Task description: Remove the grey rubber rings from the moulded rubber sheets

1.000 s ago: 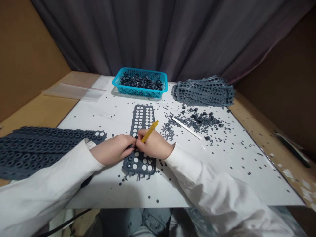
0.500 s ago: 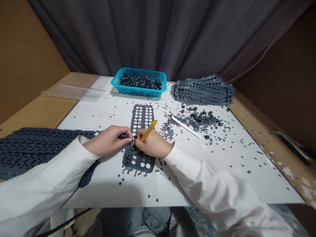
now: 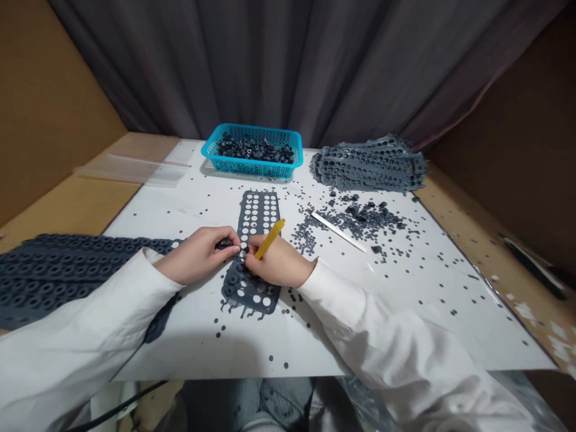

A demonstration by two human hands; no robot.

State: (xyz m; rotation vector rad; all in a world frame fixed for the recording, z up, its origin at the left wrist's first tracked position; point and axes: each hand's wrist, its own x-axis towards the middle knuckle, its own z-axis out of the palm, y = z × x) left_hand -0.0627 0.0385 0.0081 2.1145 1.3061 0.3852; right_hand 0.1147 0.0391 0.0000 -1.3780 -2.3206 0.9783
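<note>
A dark grey rubber sheet (image 3: 260, 213) full of round holes lies lengthwise in the middle of the white board (image 3: 189, 204). My left hand (image 3: 198, 255) rests on the sheet's left edge and its fingertips pinch a small dark rubber ring (image 3: 224, 244). My right hand (image 3: 279, 264) is closed around a yellow stick tool (image 3: 270, 238), whose lower tip meets the sheet between the two hands. Both hands nearly touch each other above the sheet's near half.
A turquoise basket (image 3: 252, 150) of dark rings stands at the back. A stack of punched sheets (image 3: 371, 165) lies back right, another stack (image 3: 58, 267) at the left. Loose rings and small discs (image 3: 360, 216), a thin metal strip (image 3: 339, 231) and clear bags (image 3: 135, 168) lie around.
My left hand has lifted off the sheet's middle to its left edge and now pinches a small ring. The right hand with the yellow tool stayed nearly in place.
</note>
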